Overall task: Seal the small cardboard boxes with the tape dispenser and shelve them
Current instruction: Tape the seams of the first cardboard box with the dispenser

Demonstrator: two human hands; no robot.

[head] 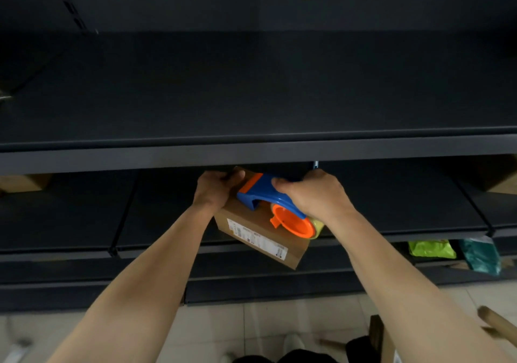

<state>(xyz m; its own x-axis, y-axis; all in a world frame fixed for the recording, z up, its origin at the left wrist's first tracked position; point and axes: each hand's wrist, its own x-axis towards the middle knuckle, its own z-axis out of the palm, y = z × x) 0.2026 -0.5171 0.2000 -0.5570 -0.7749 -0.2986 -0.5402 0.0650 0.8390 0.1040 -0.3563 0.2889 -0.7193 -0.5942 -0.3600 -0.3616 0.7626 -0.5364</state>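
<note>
Dark grey metal shelving (251, 153) fills most of the view: flat, matte, long shelves with squared front lips, and a slotted upright at the upper left. Below it lies a floor of pale, smooth square tiles (265, 323).

At the front of the lower shelf (70, 223), just under the lip of the shelf above, sits a small brown cardboard box (243, 214). It is rectangular with crisp edges, is turned at an angle, and its near corner juts out past the shelf front. Whether its base rests fully on the shelf cannot be told. A long white printed label (257, 237) runs along its near side.

The left hand (215, 189) grips the box's far left corner with curled fingers. The right hand (313, 195) is wrapped round the handle of a blue plastic tape dispenser (268, 192), which lies on the box's top. The dispenser has a curved, glossy body, an orange front plate and a round orange reel (293, 223) carrying a yellowish roll of tape (317, 227).

Further down at the right lie a crinkled lime-green packet (430, 248) and a shiny teal packet (479, 253) beside it. Corners of other plain cardboard boxes show on the lower shelf at the far left (22, 182) and far right (503, 186).
</note>
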